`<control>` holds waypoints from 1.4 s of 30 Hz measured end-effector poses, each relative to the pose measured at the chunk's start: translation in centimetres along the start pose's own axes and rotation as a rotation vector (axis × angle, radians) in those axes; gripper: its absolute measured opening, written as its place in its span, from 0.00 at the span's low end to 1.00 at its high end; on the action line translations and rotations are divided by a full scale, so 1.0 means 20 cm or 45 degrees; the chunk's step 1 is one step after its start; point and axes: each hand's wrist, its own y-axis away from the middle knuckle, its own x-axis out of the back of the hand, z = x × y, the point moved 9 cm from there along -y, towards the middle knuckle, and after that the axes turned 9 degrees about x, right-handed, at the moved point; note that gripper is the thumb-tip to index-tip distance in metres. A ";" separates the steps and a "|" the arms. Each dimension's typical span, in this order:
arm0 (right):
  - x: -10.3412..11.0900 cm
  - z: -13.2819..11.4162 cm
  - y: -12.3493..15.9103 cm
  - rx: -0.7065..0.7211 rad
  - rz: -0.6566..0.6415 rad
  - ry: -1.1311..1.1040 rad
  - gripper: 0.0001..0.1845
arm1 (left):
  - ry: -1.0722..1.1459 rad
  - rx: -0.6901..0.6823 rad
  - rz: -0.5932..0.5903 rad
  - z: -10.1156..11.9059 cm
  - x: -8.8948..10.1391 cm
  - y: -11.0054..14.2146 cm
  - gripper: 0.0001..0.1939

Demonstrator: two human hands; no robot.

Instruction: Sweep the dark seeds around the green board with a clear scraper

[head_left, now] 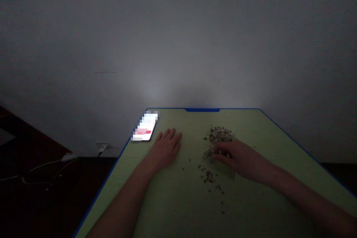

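Observation:
My left hand (167, 147) lies flat on the pale green table (173, 208), palm down with its fingers spread. It holds nothing. My right hand (233, 155) is curled, thumb and fingers brought near each other, at the front edge of a pile of small dark seed-like bits (221, 132). Pale glints show between its fingers and a faint light shape below them; what it grips, if anything, is too dim to name. A smaller scatter of the same bits (208, 176) lies nearer to me, with a few strays around.
A lit smartphone (145, 126) lies at the table's far left corner, its screen blurred. The table has a blue edge and backs onto a grey wall (178, 44). At the left are a wall socket (102, 148), a power strip (69, 157) and loose white cables. The room is dim.

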 end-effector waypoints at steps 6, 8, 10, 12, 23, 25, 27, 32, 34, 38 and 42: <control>-0.01 0.08 0.02 -0.017 0.043 -0.076 0.11 | 0.022 0.009 -0.004 0.00 0.00 0.00 0.24; -0.01 0.13 0.04 -0.021 0.052 -0.102 0.12 | 0.021 0.009 -0.005 0.00 0.00 0.01 0.24; -0.02 0.14 0.06 0.002 0.035 -0.140 0.12 | 0.015 0.010 -0.012 0.00 0.00 0.01 0.24; -0.03 0.13 0.07 0.036 -0.007 -0.183 0.12 | 0.007 0.013 -0.016 0.00 0.00 0.01 0.24; -0.08 0.01 0.12 0.083 -0.216 -0.234 0.11 | -0.002 0.018 0.001 0.00 0.00 0.01 0.24; -0.08 0.02 0.13 0.127 -0.269 -0.252 0.10 | 0.003 0.015 -0.003 0.00 0.00 0.01 0.24; -0.06 0.04 0.14 0.151 -0.303 -0.285 0.11 | 0.002 0.019 -0.006 -0.01 -0.01 0.01 0.24; -0.07 0.08 0.16 0.177 -0.378 -0.310 0.10 | 0.011 0.005 0.006 0.00 -0.01 0.01 0.24; -0.09 0.08 0.16 0.180 -0.388 -0.299 0.09 | 0.014 0.005 0.013 0.00 0.00 0.01 0.24; -0.10 0.06 0.11 0.178 -0.296 -0.271 0.09 | 0.005 0.014 -0.002 0.00 0.00 0.02 0.24; -0.09 0.02 0.06 0.216 -0.165 -0.222 0.10 | -0.007 0.005 0.012 0.01 0.00 0.02 0.24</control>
